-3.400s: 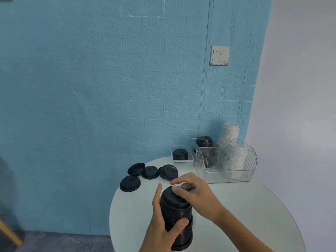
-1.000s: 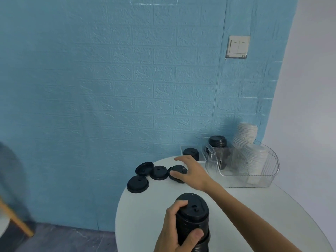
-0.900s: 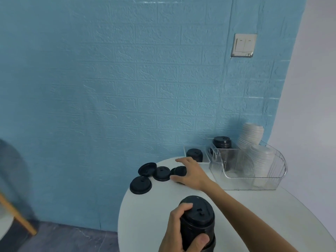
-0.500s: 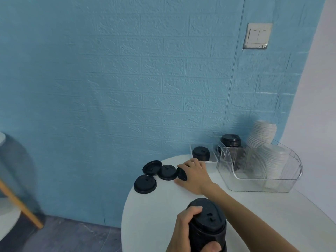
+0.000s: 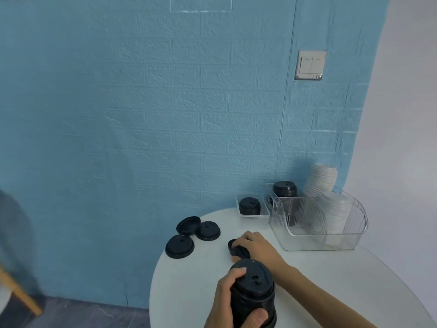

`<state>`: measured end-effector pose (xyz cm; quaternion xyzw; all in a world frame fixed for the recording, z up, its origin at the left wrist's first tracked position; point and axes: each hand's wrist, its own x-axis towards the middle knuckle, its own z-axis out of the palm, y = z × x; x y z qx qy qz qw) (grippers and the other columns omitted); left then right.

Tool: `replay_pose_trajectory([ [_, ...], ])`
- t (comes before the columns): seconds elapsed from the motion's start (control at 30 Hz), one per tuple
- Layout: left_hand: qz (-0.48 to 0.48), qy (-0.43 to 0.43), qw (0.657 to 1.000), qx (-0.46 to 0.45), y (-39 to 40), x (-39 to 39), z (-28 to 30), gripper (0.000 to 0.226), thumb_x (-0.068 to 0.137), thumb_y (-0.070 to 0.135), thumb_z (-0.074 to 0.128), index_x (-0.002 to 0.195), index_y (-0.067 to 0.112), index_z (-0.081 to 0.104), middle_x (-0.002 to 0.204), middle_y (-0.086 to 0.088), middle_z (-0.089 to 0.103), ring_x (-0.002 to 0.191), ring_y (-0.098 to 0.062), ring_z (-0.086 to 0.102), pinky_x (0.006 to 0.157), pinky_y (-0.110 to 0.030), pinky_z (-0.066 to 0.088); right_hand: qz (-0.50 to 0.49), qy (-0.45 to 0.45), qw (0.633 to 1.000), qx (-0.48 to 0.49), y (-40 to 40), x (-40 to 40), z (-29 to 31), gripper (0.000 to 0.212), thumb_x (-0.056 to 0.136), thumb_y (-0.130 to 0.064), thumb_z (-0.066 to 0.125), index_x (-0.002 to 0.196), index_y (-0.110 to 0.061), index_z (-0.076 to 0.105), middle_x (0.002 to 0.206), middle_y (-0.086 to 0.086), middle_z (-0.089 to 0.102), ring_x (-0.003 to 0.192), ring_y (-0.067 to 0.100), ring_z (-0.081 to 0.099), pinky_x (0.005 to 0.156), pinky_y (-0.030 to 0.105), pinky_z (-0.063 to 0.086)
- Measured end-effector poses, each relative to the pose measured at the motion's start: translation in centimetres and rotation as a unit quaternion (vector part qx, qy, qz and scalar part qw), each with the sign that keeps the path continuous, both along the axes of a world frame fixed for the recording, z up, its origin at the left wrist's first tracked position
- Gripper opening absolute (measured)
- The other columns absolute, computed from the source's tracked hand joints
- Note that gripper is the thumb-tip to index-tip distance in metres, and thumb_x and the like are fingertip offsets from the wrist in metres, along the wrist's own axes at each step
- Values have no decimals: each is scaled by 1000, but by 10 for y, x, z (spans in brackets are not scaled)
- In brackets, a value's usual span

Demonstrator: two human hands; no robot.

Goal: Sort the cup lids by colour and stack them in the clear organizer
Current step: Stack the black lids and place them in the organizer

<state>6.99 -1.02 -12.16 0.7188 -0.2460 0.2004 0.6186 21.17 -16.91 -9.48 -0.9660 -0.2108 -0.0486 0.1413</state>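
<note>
My left hand [image 5: 228, 301] grips a tall stack of black lids [image 5: 254, 290] at the near edge of the round white table [image 5: 331, 280]. Just beyond it, my right hand [image 5: 256, 247] holds a single black lid [image 5: 233, 247], tilted and close to the tabletop. Three loose black lids [image 5: 180, 246] [image 5: 208, 230] [image 5: 188, 224] lie at the table's far left. The clear organizer [image 5: 316, 233] at the back right holds white lid stacks [image 5: 335, 209] and a black lid stack [image 5: 285, 189].
A small clear tray [image 5: 264, 214] with a short black lid stack [image 5: 249, 205] sits against the blue wall, left of the organizer. A wooden leg [image 5: 21, 297] shows at the lower left, off the table.
My right hand took the rightmost loose lid from the group and drew it back toward the stack in my left hand. The view shifted.
</note>
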Motion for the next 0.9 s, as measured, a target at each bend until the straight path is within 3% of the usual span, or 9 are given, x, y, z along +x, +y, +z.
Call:
replay_pose_trajectory([
  [0.07,23,-7,1000,5,-1,3,-3,64,74,70,76,130,52,48,138,19,58,126,-10,61,97,-18,49,19,-2,1000,-11,-13,-22,1,58,79,-67,35,127,-42,55,125,-12,49,115,14,43,101,29,41],
  [0.17,-13,18,1000,1,3,-2,1,67,68,78,74,126,61,45,138,28,53,125,-5,61,96,-18,49,29,-25,999,-21,-28,-55,1,41,85,-52,46,124,-44,55,119,-20,49,111,7,43,96,24,41],
  [0.27,-16,39,999,1,6,-6,4,69,63,83,72,123,66,42,138,33,50,124,-2,60,96,-17,49,15,-25,1000,10,-38,-80,4,42,82,-52,43,119,-40,59,114,-21,49,108,6,44,94,21,40],
  [0.37,-14,57,998,4,7,-9,6,72,60,87,70,123,68,40,137,36,48,124,1,59,94,-14,47,2,0,996,86,-46,-88,7,43,83,-58,40,113,-39,62,110,-23,52,104,3,50,93,22,43],
  [0.47,-14,65,998,5,6,-11,7,70,59,86,72,121,69,41,135,34,51,123,1,59,94,-12,46,-18,60,970,235,-46,-82,15,20,94,-48,54,100,-32,66,94,-17,62,86,5,58,82,27,47],
  [0.57,-17,66,998,5,6,-10,8,69,60,84,74,120,69,43,135,15,60,122,-2,60,95,-12,47,-56,168,926,333,-42,-69,31,18,97,-36,62,85,-24,67,83,-6,66,78,13,59,77,34,47],
  [0.67,-18,74,997,-4,5,-9,7,72,53,86,75,117,69,45,137,7,58,119,-2,62,92,-12,48,-135,186,914,335,-43,-60,42,26,93,-48,62,93,-23,70,99,4,70,85,20,65,81,42,56],
  [0.77,-8,75,997,-10,4,-7,5,73,49,88,74,114,70,46,132,13,60,117,1,62,90,-11,48,-214,174,901,336,-43,-54,50,30,97,-52,58,101,-23,67,104,6,65,80,29,70,56,34,59],
  [0.9,-13,84,996,-13,3,-7,5,85,52,75,81,127,50,49,129,17,63,114,4,62,88,-9,47,-265,-11,954,139,-40,-54,50,39,94,-65,49,93,-27,57,94,-3,64,84,21,64,70,33,50],
])
